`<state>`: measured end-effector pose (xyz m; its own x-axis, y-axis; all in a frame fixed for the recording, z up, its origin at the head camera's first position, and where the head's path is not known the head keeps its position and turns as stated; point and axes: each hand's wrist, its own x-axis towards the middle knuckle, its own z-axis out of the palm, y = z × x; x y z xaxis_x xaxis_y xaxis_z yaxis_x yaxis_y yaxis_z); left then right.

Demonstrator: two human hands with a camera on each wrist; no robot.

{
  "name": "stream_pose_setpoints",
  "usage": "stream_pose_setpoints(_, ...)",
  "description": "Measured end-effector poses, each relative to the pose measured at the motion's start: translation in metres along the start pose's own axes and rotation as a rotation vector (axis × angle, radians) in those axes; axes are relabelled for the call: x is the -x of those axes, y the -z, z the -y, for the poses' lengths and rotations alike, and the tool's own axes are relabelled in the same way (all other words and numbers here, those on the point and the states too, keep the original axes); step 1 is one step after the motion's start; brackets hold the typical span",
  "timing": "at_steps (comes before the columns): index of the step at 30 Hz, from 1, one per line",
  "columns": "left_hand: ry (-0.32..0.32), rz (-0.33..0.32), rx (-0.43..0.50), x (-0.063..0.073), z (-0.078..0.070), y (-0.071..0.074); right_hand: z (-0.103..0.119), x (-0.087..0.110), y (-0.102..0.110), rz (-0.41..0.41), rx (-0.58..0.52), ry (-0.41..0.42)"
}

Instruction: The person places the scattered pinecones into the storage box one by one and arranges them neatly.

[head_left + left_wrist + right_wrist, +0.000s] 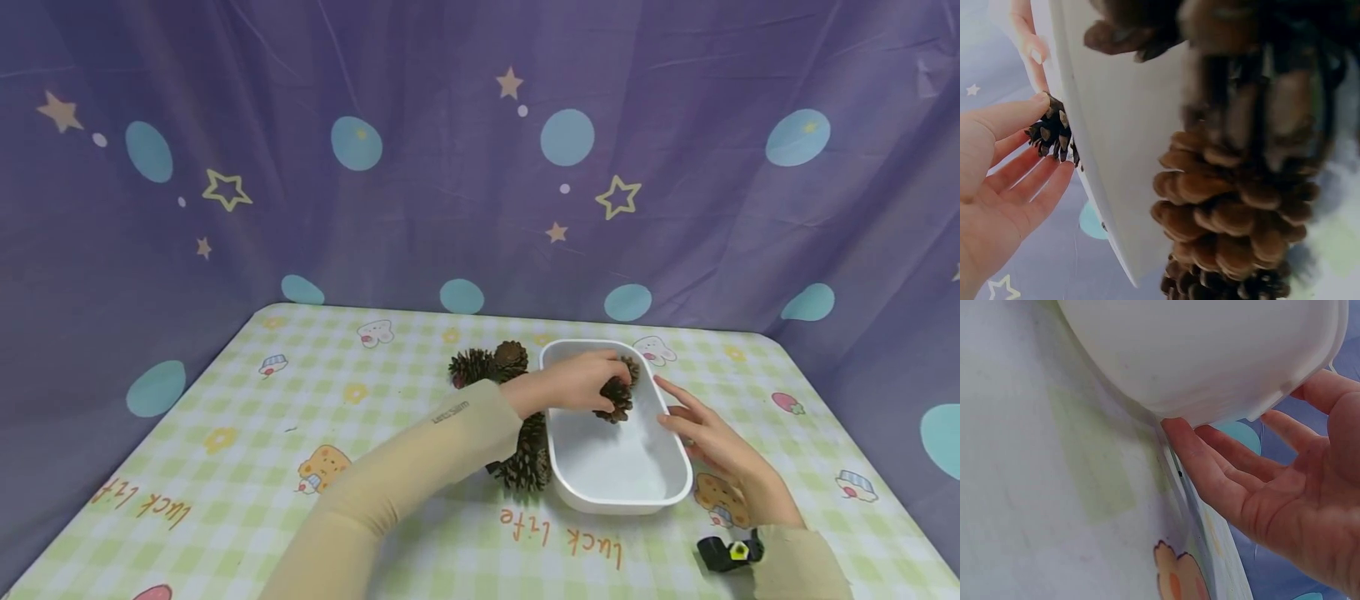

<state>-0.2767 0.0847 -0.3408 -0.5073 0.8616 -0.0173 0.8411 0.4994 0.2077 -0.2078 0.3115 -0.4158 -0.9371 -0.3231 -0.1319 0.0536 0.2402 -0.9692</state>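
Inside the white plastic tub (622, 467), my left hand (577, 381) holds a brown pine cone (617, 403) between thumb and fingers, near the far end. A second pine cone (632, 367) shows just behind it, partly covered by the fingers. In the left wrist view, the thumb of the left hand (997, 162) presses on the top of the held cone (1052, 130). My right hand (712, 437) rests against the tub's right side, its fingers loosely extended. The right wrist view has the right-hand fingertips touching the tub's outer wall (1210, 362).
To the left of the tub lie several more pine cones (525, 467), partly hidden under the left forearm. Everything rests on a table with a green checked cloth (247, 475). A purple curtain (420, 225) hangs behind it. A black wrist strap (723, 552) sits by the right sleeve.
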Motion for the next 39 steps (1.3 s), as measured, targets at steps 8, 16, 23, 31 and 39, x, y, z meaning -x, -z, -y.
stream_pose_setpoints(8, -0.017, 0.028, -0.047, -0.014, -0.002, -0.001, 0.001, 0.001, 0.000, -0.005, -0.016, -0.015)
stream_pose_setpoints(16, 0.010, 0.053, -0.037, -0.024, 0.000, -0.004, 0.002, 0.002, 0.000, 0.004, -0.007, 0.005)
stream_pose_setpoints(23, 0.020, 0.094, -0.082, -0.034, -0.003, -0.007, 0.001, 0.001, 0.000, 0.004, -0.015, -0.011)
stream_pose_setpoints(31, 0.034, 0.112, -0.071, -0.039, -0.003, -0.013, 0.001, 0.000, 0.000, 0.003, -0.025, -0.008)
stream_pose_setpoints(39, 0.034, 0.133, -0.111, -0.042, -0.007, -0.018, -0.001, 0.000, 0.001, 0.009, -0.029, -0.010)
